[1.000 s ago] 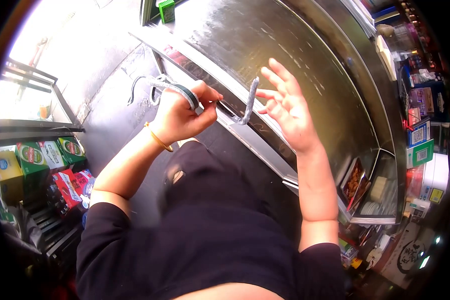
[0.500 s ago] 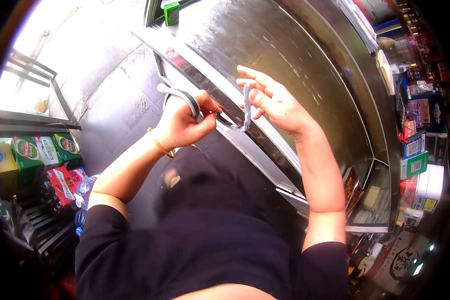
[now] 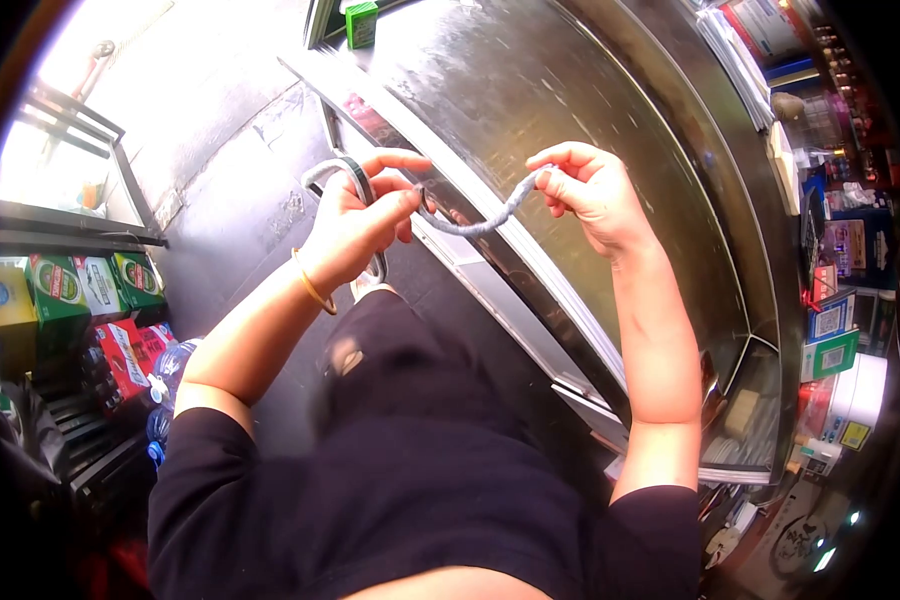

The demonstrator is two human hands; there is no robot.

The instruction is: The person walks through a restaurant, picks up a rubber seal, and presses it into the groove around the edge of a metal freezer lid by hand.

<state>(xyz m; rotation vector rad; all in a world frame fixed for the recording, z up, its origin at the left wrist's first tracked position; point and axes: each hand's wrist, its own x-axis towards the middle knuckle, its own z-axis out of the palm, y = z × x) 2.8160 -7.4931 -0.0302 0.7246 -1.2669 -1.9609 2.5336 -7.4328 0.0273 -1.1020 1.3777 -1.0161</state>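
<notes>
In the head view, the two hands are apart, at about the same height, with the cord running between them. The left hand (image 3: 345, 225) has thumb and fingers closed on the dark part of the cord (image 3: 470, 229), its index finger reaching forward, clear of it. The right hand (image 3: 600, 200) pinches what looks like the free end between thumb and fingertips. Between the hands the grey length sags in a shallow curve, so it is not pulled tight. The remainder is looped around the left hand, near the bracelet (image 3: 313, 285) but apart from it.

As for how far things have got: the cord is off any surface and gripped at two places, and part of it is spread out between the hands. The looped part is not drawn out, and no knot or join can be seen in the open span. Whether anything is fastened inside the left grip is hidden by the fingers, so I cannot tell.

Behind the right hand is the steel counter (image 3: 670, 200), with a green box (image 3: 361, 25) near its far end. Drink boxes (image 3: 60, 290) stand to the left, with bottles (image 3: 173, 368) just beside them, above the dark floor (image 3: 280, 370)
</notes>
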